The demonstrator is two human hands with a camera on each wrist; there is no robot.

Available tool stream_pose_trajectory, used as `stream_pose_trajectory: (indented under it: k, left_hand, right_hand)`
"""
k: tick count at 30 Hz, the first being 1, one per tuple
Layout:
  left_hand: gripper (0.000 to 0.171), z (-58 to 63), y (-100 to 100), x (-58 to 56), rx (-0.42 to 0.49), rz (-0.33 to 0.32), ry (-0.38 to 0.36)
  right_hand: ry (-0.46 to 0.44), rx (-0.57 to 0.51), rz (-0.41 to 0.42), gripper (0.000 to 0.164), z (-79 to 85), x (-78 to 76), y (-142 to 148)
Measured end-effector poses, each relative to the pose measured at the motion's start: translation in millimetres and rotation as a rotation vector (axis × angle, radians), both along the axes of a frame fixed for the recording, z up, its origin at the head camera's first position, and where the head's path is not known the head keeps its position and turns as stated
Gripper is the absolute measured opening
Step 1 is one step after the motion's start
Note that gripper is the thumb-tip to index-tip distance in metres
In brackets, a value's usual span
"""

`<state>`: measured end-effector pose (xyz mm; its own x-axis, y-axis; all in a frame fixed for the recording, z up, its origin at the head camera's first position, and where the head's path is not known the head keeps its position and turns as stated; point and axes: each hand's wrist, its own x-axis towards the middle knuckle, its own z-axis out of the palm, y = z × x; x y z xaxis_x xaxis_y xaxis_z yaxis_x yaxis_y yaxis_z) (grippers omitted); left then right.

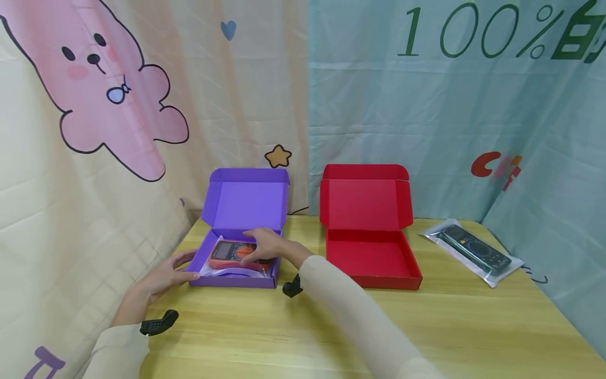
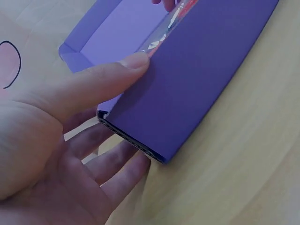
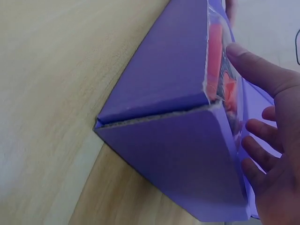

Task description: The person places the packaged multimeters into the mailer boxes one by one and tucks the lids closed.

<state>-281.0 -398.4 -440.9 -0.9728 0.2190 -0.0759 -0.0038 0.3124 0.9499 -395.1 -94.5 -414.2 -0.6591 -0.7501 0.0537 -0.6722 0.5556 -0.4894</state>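
Observation:
An open purple box (image 1: 235,282) stands at the left of the table with its lid raised behind. Inside lies an orange multimeter (image 1: 230,252) with a dark screen and an orange dial, in clear plastic wrapping (image 3: 234,89). My left hand (image 1: 165,275) holds the box's front left corner: the thumb lies along the front rim and the fingers reach beside the left wall. Over the multimeter's right part is my right hand (image 1: 271,245), fingers spread and loosely bent. Its thumb comes down at the wrapped multimeter in the right wrist view, and the hand covers part of the meter.
Right of the purple box stands an open red box (image 1: 374,281), its lid upright. A black multimeter (image 1: 478,247) in a clear bag lies at the table's right side. Curtains (image 1: 236,105) hang close behind and at both sides of the wooden table (image 1: 255,331).

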Motion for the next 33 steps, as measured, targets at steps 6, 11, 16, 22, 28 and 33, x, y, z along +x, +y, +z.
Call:
stream_pose_trajectory:
  k: [6, 11, 16, 22, 28, 33]
  left_hand:
    - [0.086, 8.6, 3, -6.9, -0.048, 0.014, 0.014]
    - [0.084, 21.0, 11, -19.5, 0.03, 0.072, 0.081]
    - [0.085, 30.3, 13, -29.8, 0.063, 0.096, 0.104]
    - [0.087, 33.2, 15, -42.9, 0.06, 0.145, 0.115]
    - [0.089, 33.0, 20, -61.1, 0.094, 0.204, 0.152]
    - [0.09, 37.9, 28, -79.1, 0.068, 0.271, 0.204]
  right_hand:
    - [-0.035, -0.036, -0.025, 0.096, 3.4, -2.7, 15]
    - [-0.006, -0.069, -0.02, 0.094, 7.7, -7.7, 28]
    - [0.044, -0.097, -0.024, 0.091, 14.9, -13.2, 39]
    - [0.045, -0.151, -0.039, 0.086, 27.4, -19.6, 53]
    - [0.05, -0.27, -0.085, 0.082, 36.0, -26.2, 68]
    - [0.012, -0.398, -0.17, 0.077, 36.9, -34.3, 83]
